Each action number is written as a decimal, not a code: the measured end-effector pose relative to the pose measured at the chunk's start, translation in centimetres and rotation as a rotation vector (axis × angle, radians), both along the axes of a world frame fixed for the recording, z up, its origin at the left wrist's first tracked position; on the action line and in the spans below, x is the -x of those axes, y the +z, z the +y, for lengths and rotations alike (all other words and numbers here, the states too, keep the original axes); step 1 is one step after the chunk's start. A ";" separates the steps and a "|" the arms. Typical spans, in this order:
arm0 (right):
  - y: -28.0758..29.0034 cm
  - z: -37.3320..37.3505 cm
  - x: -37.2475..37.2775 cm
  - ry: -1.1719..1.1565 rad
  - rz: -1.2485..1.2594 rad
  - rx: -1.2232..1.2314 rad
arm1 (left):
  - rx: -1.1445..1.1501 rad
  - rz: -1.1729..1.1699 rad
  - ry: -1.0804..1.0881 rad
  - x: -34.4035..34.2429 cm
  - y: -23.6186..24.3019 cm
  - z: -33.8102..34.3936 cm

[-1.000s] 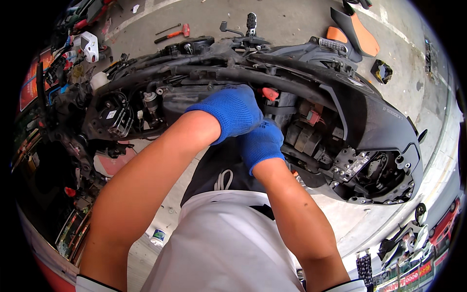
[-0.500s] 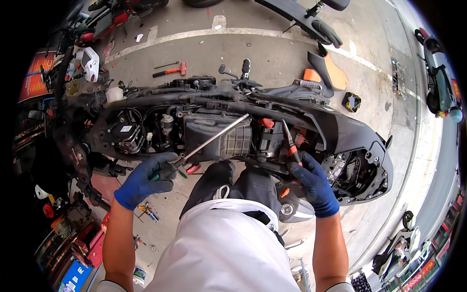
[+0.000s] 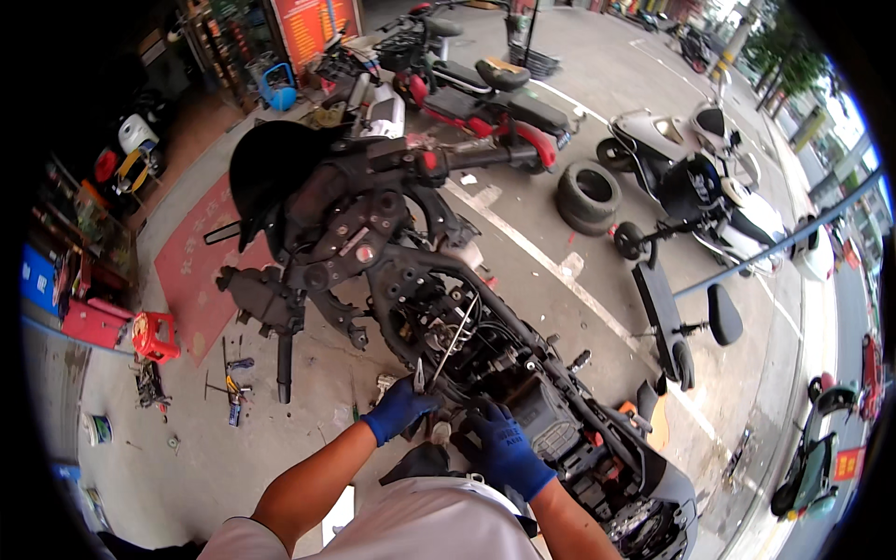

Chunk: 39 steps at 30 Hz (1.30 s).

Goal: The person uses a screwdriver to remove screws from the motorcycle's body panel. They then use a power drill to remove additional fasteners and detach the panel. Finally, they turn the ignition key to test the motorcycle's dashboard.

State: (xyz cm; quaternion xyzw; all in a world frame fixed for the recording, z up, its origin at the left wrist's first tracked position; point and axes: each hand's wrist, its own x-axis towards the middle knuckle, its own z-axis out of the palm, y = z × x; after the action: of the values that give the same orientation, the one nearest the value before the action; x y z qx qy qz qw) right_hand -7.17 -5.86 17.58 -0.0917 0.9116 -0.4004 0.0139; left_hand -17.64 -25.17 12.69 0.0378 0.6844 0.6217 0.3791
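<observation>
A stripped motorcycle [image 3: 546, 415] stretches diagonally in front of me, its handlebar end at the upper left and its tail at the lower right. My left hand [image 3: 399, 411], in a blue glove, is closed by the frame's near side. From it rise a long-shafted screwdriver [image 3: 457, 341] and the grey jaws of pliers [image 3: 419, 375]; their handles are hidden in the glove. The screwdriver's shaft crosses the open front bay of the frame. Close by, my gloved right hand [image 3: 509, 450] hovers beside the bike's middle, fingers apart, no tool visible in it.
Hand tools [image 3: 235, 387] lie on the ground at left, near a red stool [image 3: 156, 336] and a red mat [image 3: 196, 271]. Beyond the bike are stacked tyres [image 3: 589, 196], a black kick scooter [image 3: 663, 327] and a white scooter [image 3: 737, 215]. A red scooter [image 3: 476, 107] is parked farther back.
My view has swung left toward the handlebars. Both hands have come together by the front of the frame. The pliers have passed from my right hand to my left, beside the screwdriver.
</observation>
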 end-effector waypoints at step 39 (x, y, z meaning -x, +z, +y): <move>-19.7 2.3 -41.5 -1.366 -1.120 0.453 | 1.043 -0.065 0.321 -16.9 -25.5 -39.2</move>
State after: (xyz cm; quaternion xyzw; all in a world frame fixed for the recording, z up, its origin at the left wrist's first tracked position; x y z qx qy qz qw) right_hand 34.29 -3.54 -2.13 0.6755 0.5271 -0.4769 0.1959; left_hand -0.76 -64.37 -12.83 -0.2794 0.8870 0.2508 0.2687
